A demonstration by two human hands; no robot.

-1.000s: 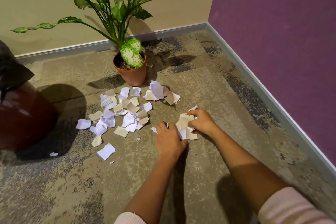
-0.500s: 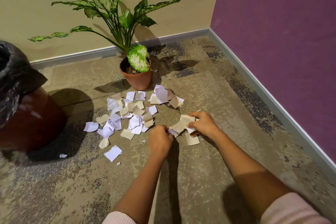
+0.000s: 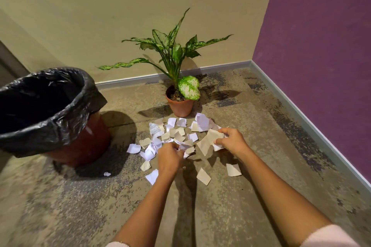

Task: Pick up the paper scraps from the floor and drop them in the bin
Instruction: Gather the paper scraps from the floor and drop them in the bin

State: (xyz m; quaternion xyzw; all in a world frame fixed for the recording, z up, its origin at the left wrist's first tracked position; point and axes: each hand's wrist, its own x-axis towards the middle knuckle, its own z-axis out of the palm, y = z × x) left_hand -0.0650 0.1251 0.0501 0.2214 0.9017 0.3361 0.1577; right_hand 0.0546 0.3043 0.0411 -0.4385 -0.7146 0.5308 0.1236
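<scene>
paper scraps [image 3: 178, 136] pinched in curled left hand [image 3: 169, 159], bunched in gripping right hand [image 3: 231, 142].

Torn white and beige paper scraps [image 3: 174, 134] lie scattered on the floor, right of the upright brown bin [image 3: 84, 142] with its black liner. My right hand [image 3: 232, 142] grips several; my left hand [image 3: 169, 158] clutches more.

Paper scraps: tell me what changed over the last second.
The right hand gathered beige and white scraps and lifted them off the floor; two beige pieces lie loose beneath. The left hand shifted left into the main pile, fingers curling around scraps. The bin and potted plant stayed put.
</scene>
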